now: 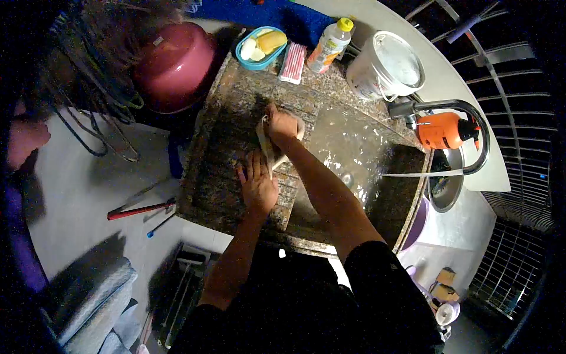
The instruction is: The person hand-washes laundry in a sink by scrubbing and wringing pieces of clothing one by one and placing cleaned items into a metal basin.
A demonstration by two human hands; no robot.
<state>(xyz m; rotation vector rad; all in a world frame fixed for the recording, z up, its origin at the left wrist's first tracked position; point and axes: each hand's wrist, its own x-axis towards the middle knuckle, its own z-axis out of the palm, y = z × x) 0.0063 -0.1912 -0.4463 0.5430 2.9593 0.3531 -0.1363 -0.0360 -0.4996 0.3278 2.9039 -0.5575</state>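
A pale, damp-looking piece of fabric (264, 141) lies on the ridged washboard side of a speckled stone sink (227, 194). My right hand (282, 127) is closed over the fabric's upper part, with the arm reaching across from the right. At the fabric's lower end, my left hand (260, 184) rests flat on the ridges with its fingers stretched out, touching or close to its tip. My right hand covers part of the fabric, so its full shape is hidden. Cloudy water (348, 138) fills the basin to the right.
Along the sink's back edge stand a blue soap dish (254, 64), a pink-striped brush (292, 63), a yellow-capped bottle (330, 46) and a white bucket (368, 74). A curved faucet (484, 141) and orange sprayer (439, 131) are at right. A red basin (177, 68) sits at left.
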